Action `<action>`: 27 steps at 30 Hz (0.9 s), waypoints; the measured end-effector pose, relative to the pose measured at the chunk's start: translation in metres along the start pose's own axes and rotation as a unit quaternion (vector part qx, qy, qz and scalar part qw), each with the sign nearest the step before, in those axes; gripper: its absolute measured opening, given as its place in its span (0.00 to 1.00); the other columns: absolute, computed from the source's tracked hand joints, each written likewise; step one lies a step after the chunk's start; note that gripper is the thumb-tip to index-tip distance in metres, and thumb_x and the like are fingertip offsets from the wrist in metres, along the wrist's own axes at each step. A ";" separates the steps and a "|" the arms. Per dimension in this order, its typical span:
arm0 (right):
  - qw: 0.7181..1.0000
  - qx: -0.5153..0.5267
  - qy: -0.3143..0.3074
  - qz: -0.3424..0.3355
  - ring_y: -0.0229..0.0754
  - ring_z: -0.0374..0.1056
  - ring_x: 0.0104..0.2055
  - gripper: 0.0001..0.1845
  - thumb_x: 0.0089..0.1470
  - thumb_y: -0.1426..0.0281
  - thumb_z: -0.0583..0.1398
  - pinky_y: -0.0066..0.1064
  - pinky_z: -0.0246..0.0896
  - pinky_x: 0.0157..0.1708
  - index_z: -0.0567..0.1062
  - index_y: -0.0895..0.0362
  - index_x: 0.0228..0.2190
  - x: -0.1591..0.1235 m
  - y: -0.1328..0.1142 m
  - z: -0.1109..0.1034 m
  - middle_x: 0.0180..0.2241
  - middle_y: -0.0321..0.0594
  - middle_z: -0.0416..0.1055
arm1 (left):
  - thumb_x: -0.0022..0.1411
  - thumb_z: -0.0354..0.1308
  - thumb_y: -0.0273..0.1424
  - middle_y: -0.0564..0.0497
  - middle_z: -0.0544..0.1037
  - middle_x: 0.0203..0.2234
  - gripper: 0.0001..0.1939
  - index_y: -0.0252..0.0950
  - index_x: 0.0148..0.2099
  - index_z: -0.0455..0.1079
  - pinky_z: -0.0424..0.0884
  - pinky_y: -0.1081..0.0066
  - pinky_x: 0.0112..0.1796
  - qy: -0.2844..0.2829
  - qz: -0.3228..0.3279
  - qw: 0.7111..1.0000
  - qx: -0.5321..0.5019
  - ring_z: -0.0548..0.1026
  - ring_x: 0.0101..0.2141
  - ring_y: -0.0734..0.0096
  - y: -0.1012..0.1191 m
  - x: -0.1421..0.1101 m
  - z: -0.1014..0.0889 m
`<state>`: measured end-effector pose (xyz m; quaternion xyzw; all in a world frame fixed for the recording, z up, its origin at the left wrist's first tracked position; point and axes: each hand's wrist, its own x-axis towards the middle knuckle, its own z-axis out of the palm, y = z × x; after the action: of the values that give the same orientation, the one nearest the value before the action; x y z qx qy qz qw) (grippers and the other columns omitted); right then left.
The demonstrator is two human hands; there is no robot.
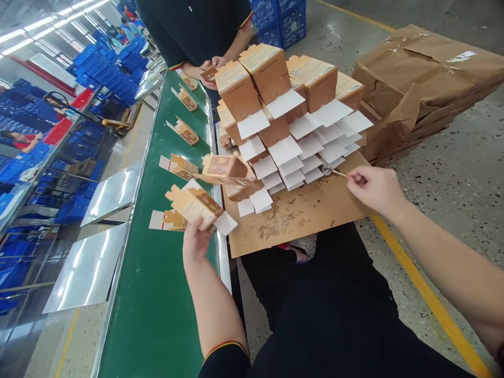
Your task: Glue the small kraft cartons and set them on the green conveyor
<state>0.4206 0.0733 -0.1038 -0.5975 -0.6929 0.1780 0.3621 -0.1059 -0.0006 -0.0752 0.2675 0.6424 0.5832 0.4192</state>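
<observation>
Step in hand, as judged: handling one carton. Left hand (197, 242) grasps a brown-and-tan cardboard carton (197, 205) over the flat green belt (157, 315); right hand (376, 190) pinches a thin pale stick (339, 173). Movement calls for clearance from stacked brown cartons (271, 73); open belt lies nearside.

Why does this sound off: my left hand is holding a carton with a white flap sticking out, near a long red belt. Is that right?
Not quite: the head view shows the long belt is green, not red. Your left hand does hold a carton with a white flap sticking out.
</observation>
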 end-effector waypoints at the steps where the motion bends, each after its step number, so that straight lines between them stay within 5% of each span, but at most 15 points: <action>1: 0.999 -0.019 -0.031 -0.003 0.41 0.66 0.28 0.11 0.62 0.71 0.67 0.36 0.65 0.35 0.76 0.49 0.28 0.016 0.001 0.002 0.25 0.35 0.74 | 0.48 0.80 0.45 0.43 0.87 0.58 0.37 0.42 0.60 0.81 0.84 0.60 0.48 -0.001 0.004 1.000 -0.024 0.86 0.58 0.46 -0.011 -0.016 -0.001; 5: 0.995 -0.040 -0.095 -0.004 0.40 0.58 0.25 0.20 0.64 0.71 0.66 0.36 0.61 0.34 0.67 0.46 0.23 0.059 0.003 0.017 0.21 0.32 0.67 | 0.48 0.82 0.43 0.41 0.84 0.64 0.41 0.43 0.64 0.81 0.84 0.52 0.59 -0.006 -0.013 0.996 -0.083 0.80 0.67 0.37 -0.052 -0.063 0.018; 9: 0.991 -0.046 -0.129 -0.009 0.41 0.56 0.23 0.23 0.66 0.70 0.66 0.39 0.65 0.35 0.64 0.46 0.22 0.064 0.009 0.017 0.19 0.32 0.64 | 0.49 0.85 0.43 0.42 0.80 0.70 0.46 0.47 0.69 0.78 0.76 0.45 0.69 -0.026 0.001 0.994 -0.105 0.72 0.74 0.36 -0.078 -0.085 0.046; 14: 0.996 0.026 -0.075 -0.031 0.46 0.72 0.29 0.08 0.66 0.69 0.65 0.40 0.72 0.36 0.77 0.49 0.32 0.011 -0.004 0.018 0.27 0.38 0.77 | 0.48 0.88 0.45 0.37 0.81 0.68 0.49 0.43 0.69 0.76 0.71 0.43 0.73 -0.016 0.032 0.997 -0.068 0.73 0.73 0.37 -0.093 -0.092 0.072; 20: 0.968 0.163 -0.157 -0.110 0.39 0.69 0.25 0.10 0.68 0.72 0.61 0.32 0.65 0.29 0.81 0.52 0.34 -0.088 -0.070 0.094 0.26 0.35 0.76 | 0.48 0.88 0.48 0.35 0.81 0.66 0.49 0.40 0.67 0.75 0.72 0.44 0.72 0.028 0.058 0.998 -0.019 0.79 0.69 0.42 -0.100 -0.093 0.085; 23: 0.966 0.133 -0.174 -0.138 0.40 0.67 0.27 0.12 0.68 0.75 0.59 0.32 0.62 0.32 0.77 0.53 0.32 -0.099 -0.086 0.133 0.25 0.35 0.73 | 0.48 0.87 0.49 0.35 0.82 0.64 0.46 0.39 0.64 0.76 0.73 0.44 0.71 0.044 0.057 0.997 0.001 0.80 0.68 0.41 -0.102 -0.095 0.086; 27: 0.961 0.094 -0.193 -0.172 0.43 0.68 0.31 0.13 0.69 0.78 0.58 0.34 0.59 0.35 0.73 0.53 0.31 -0.094 -0.084 0.156 0.28 0.39 0.73 | 0.50 0.86 0.50 0.36 0.83 0.63 0.45 0.40 0.64 0.75 0.74 0.44 0.70 0.044 0.060 0.997 0.019 0.80 0.67 0.42 -0.105 -0.098 0.090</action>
<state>0.2526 -0.0060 -0.1789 -0.3867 -0.8222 0.2893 0.3013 0.0357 -0.0536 -0.1523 0.2869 0.6539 0.6065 0.3496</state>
